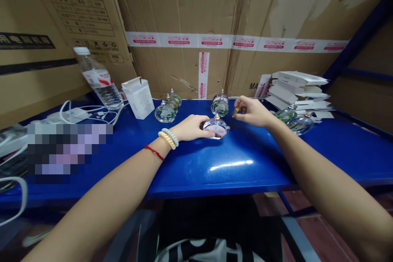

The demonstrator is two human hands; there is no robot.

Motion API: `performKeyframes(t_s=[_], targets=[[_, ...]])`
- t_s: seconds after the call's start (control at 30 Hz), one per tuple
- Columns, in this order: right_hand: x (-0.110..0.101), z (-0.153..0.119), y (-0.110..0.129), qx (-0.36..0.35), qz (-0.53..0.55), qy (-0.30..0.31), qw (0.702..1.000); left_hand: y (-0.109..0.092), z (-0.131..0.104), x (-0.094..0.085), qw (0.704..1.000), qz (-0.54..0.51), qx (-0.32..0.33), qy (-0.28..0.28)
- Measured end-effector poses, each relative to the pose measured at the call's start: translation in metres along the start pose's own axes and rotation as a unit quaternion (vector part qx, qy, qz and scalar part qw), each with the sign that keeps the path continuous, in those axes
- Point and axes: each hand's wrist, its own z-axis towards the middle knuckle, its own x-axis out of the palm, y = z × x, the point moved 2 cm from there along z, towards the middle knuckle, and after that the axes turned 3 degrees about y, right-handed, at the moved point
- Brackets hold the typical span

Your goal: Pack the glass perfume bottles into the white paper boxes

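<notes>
My left hand (pixel 192 128) grips a rounded clear glass perfume bottle (pixel 218 128) on the blue table, its neck pointing up. To the right of it, my right hand (pixel 253 111) pinches a small gold-coloured piece (pixel 236 111) between thumb and fingers; its exact kind is too small to make out. The piece is apart from the bottle. Just behind stands another perfume bottle (pixel 220 106) with a green pattern. A short row of similar bottles (pixel 166 112) is left of my left hand. More bottles (pixel 298 125) stand beyond my right forearm, partly hidden by it.
A white carton (pixel 138 98) with an open top stands back left, beside a tilted water bottle (pixel 101 84). White cables (pixel 92 110) lie at the left. Flattened white cartons (pixel 299 90) are stacked at the back right. Large cardboard (pixel 184 12) walls the blue table's (pixel 190 172) rear.
</notes>
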Motion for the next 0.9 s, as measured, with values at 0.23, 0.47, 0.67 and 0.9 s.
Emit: performKeyframes(t_s=[0.23, 0.47, 0.67, 0.9], targets=[[0.004, 0.0, -0.018, 0.086, -0.164, 0.166, 0.969, 0.0, 0.0, -0.001, 0.999, 0.039, 0.0, 0.005], [0.001, -0.002, 0.006, -0.093, -0.139, 0.082, 0.983, -0.001, 0.0, -0.001, 0.999, 0.033, 0.021, 0.011], [0.015, -0.004, 0.016, -0.164, -0.14, 0.18, 0.96, 0.0, 0.0, -0.001, 0.999, 0.031, 0.008, 0.015], [0.015, -0.004, 0.014, -0.099, -0.166, 0.195, 0.962, -0.002, -0.002, -0.001, 0.999, 0.025, 0.009, 0.018]])
